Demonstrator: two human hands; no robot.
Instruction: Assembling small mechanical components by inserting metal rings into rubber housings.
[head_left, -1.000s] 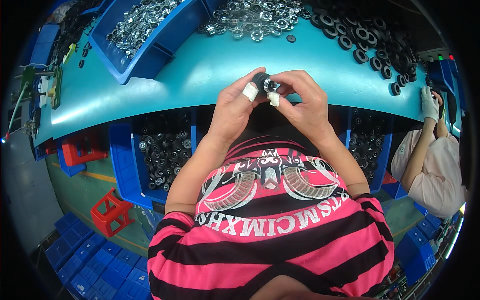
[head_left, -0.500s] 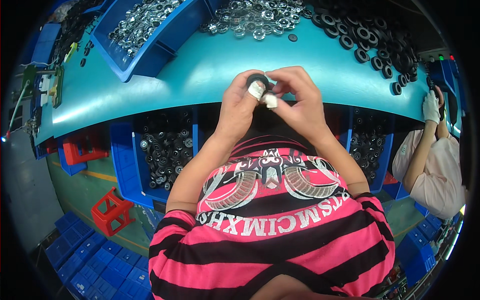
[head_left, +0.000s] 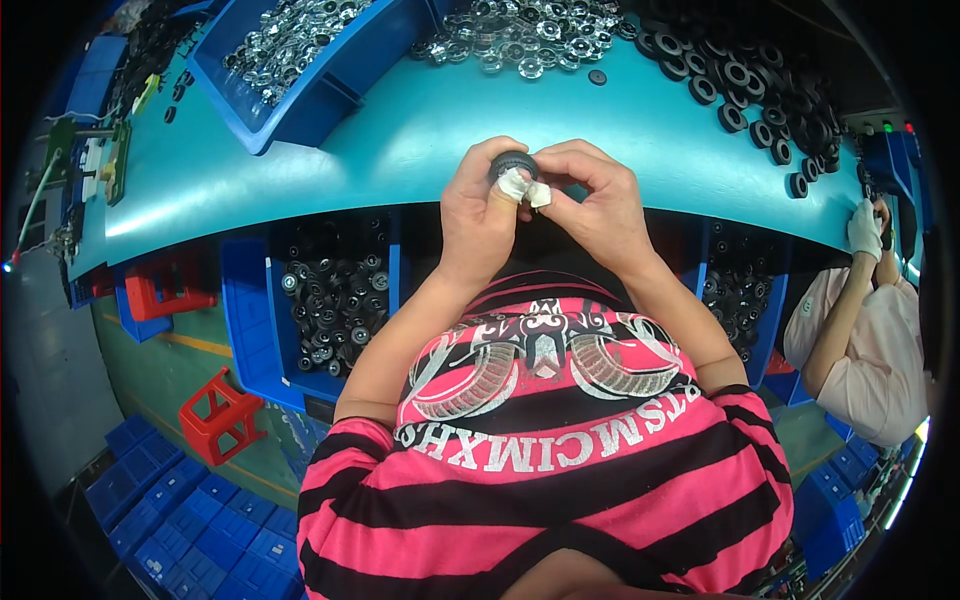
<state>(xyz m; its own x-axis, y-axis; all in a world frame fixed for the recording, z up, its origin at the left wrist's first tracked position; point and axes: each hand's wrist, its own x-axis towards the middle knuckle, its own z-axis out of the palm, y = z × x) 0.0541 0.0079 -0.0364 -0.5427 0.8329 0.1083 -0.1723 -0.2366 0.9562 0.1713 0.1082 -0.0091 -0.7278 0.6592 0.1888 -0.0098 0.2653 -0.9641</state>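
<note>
Hands (head_left: 478,215) partly hide the black wheel (head_left: 514,161) at centre. The top edge cuts the upper-left blue bin (head_left: 312,108).

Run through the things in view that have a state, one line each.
Black wheel: gripped by the left hand
Left hand: closed, thumb wrapped in white
Right hand: fingers bent, close against the wheel
Upper blue bin: open, holding shiny parts
Clear round pieces: loosely heaped
Black rings: piled, overlapping
Co-worker's hand: gloved

Red plastic stool (head_left: 200,432) on green floor (head_left: 160,385), blue crates (head_left: 205,525) at lower left, co-worker (head_left: 872,365) in pale top
</note>
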